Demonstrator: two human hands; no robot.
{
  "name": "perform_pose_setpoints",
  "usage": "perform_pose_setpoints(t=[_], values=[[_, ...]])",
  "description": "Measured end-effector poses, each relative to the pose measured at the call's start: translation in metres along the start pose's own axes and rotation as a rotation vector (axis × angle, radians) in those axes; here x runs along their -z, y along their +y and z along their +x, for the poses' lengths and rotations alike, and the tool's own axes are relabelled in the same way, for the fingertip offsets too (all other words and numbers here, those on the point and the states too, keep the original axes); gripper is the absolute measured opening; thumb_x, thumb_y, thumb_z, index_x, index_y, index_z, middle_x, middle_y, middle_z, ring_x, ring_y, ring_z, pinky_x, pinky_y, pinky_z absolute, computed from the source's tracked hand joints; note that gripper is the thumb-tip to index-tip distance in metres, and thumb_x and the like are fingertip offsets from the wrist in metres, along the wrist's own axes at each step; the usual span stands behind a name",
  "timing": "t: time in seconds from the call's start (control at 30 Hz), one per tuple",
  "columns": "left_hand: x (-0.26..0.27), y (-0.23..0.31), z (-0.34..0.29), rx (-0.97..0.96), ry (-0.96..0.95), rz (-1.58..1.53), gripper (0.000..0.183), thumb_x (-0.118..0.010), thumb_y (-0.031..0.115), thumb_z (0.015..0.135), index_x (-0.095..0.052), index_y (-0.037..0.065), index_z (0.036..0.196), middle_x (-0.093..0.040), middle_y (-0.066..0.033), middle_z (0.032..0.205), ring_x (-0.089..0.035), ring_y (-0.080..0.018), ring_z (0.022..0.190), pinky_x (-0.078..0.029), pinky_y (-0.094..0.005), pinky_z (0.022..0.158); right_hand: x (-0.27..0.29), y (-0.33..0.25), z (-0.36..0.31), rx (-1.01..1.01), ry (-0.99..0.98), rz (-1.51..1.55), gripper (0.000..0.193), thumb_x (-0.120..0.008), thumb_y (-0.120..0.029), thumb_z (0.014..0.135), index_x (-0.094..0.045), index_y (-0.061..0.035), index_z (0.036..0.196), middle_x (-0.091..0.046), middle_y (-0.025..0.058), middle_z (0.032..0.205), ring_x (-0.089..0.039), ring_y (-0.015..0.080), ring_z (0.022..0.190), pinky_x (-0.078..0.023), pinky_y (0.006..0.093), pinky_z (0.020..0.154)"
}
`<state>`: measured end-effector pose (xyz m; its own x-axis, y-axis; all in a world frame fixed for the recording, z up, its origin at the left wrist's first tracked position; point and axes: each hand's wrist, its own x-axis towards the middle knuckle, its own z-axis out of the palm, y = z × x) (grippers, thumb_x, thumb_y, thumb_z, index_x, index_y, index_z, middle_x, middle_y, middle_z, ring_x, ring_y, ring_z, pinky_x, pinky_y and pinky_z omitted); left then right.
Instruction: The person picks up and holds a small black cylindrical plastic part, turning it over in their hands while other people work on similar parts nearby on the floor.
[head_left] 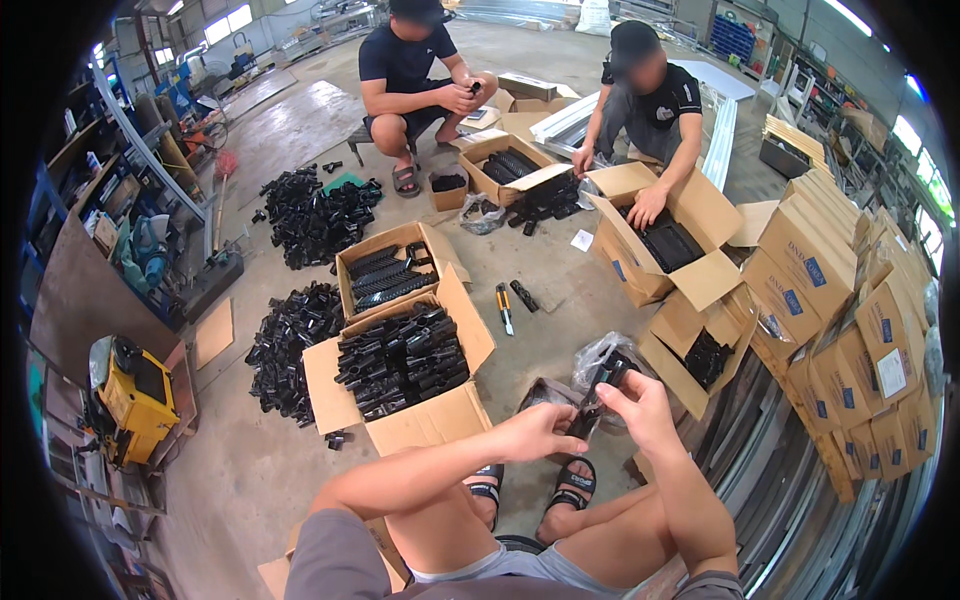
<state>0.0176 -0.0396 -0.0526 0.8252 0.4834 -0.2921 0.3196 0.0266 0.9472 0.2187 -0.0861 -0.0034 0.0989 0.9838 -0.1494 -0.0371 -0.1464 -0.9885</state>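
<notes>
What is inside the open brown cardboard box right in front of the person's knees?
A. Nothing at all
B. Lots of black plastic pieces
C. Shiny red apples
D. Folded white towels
B: the open brown cardboard box in front of the knees is packed with black plastic pieces, stacked in rows up to its flaps.

**Even daylight, heavy fisheye bend**

Bright, soft daylight throughout; windows (228,22) far above the left hand (540,432) glow overexposed. Shadows are faint and diffuse on the concrete floor (240,470) left of that hand. Centre is sharp; both hands crisp. A black vignette rings the frame. Stacked cartons (880,350) right of the right hand (640,405) curve and smear toward the rim.
</notes>
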Motion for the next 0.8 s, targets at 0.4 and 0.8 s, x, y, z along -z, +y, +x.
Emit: perform_pose_setpoints(t=[0.4, 0.8], values=[[-0.003, 0.017, 0.003, 0.07, -0.075, -0.435, 0.03, -0.076, 0.021, 0.09, -0.069, 0.003, 0.113, -0.069, 0.0035, 0.092, -0.06, -0.0035, 0.087, -0.049, -0.0225, 0.076, 0.023, 0.013, -0.015, -0.032, -0.071, 0.037, 0.02, -0.073, -0.014, 0.091, -0.069, 0.0007, 0.103, -0.069, 0.0015, 0.092, -0.06, 0.0073, 0.083, -0.049, 0.0247, 0.078], [-0.008, 0.012, 0.004, 0.021, -0.104, -0.288, 0.033, -0.077, 0.01, 0.088, -0.066, -0.003, 0.116, -0.069, 0.0014, 0.103, -0.06, -0.003, 0.093, -0.051, -0.0216, 0.081, 0.007, 0.009, -0.024, 0.017, 0.047, 0.082, 0.031, -0.076, -0.01, 0.089, -0.065, 0.0008, 0.116, -0.067, 0.0022, 0.095, -0.059, 0.0059, 0.083, -0.049, 0.0231, 0.078]])
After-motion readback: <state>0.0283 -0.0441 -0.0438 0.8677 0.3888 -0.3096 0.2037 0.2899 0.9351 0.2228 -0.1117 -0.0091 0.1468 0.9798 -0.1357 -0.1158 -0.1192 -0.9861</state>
